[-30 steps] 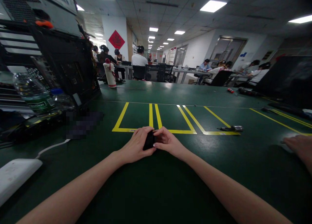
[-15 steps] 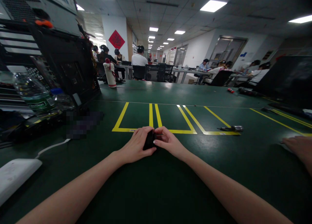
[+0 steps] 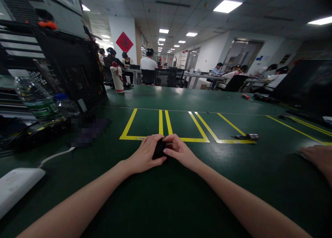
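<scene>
A small black object (image 3: 159,149) rests on or just above the green table (image 3: 166,200), low in the middle of the view. My left hand (image 3: 144,154) wraps round it from the left, fingers over its top and thumb at its near side. From the right, my right hand (image 3: 182,152) has curled fingers and a thumb tip against the same object. Much of it is hidden by my fingers, so its kind cannot be made out. Just beyond my hands, yellow tape (image 3: 192,140) marks out box shapes on the tabletop.
A slim tool with a metallic end (image 3: 245,137) lies across the tape to the right. Another person's hand (image 3: 317,158) is at the right edge. On the left stand a black computer case (image 3: 70,68), a water bottle (image 3: 38,100) and a white device (image 3: 20,188) with a cable.
My hands stay almost still round the black object. At the right edge, the other person's hand has shifted slightly.
</scene>
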`<action>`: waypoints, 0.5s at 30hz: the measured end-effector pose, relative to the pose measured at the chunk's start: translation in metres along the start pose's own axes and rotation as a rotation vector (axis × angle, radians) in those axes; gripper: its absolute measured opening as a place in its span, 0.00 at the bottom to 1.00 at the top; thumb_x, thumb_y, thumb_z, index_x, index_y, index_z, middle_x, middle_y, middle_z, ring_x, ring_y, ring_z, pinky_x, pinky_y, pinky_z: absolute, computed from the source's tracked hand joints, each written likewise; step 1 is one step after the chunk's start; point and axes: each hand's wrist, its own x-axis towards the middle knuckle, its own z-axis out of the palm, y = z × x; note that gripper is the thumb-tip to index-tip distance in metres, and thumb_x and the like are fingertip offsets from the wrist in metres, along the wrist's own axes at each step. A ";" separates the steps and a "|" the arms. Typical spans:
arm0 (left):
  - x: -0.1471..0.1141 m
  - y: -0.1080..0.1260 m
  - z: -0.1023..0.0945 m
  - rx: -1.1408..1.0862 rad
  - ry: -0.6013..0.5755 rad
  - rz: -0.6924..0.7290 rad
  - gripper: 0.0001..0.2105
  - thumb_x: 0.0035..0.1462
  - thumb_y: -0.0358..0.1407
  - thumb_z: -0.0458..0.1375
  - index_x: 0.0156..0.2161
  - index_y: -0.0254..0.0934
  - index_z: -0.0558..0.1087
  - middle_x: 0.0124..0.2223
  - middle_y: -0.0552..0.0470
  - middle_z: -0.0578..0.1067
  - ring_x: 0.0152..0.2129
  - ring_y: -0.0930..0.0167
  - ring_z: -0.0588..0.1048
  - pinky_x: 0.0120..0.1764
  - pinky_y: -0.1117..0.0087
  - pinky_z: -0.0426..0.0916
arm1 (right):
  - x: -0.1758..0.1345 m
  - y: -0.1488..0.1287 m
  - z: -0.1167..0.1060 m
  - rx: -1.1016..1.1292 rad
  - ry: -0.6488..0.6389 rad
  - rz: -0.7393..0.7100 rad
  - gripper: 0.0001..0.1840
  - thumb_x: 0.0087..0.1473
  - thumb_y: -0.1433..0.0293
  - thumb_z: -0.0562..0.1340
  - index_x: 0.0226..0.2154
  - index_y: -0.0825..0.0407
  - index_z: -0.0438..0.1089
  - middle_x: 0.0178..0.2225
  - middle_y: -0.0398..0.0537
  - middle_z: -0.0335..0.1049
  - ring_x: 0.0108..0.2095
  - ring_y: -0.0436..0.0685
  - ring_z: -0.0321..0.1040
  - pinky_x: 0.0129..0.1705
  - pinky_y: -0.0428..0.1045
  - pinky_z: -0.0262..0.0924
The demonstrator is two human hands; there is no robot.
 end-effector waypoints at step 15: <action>0.000 -0.001 0.001 -0.012 0.007 -0.002 0.27 0.50 0.38 0.56 0.53 0.41 0.50 0.51 0.47 0.60 0.49 0.63 0.59 0.51 0.56 0.54 | -0.001 0.001 0.001 -0.031 0.028 -0.008 0.13 0.46 0.70 0.60 0.36 0.49 0.59 0.38 0.43 0.60 0.41 0.52 0.63 0.43 0.51 0.60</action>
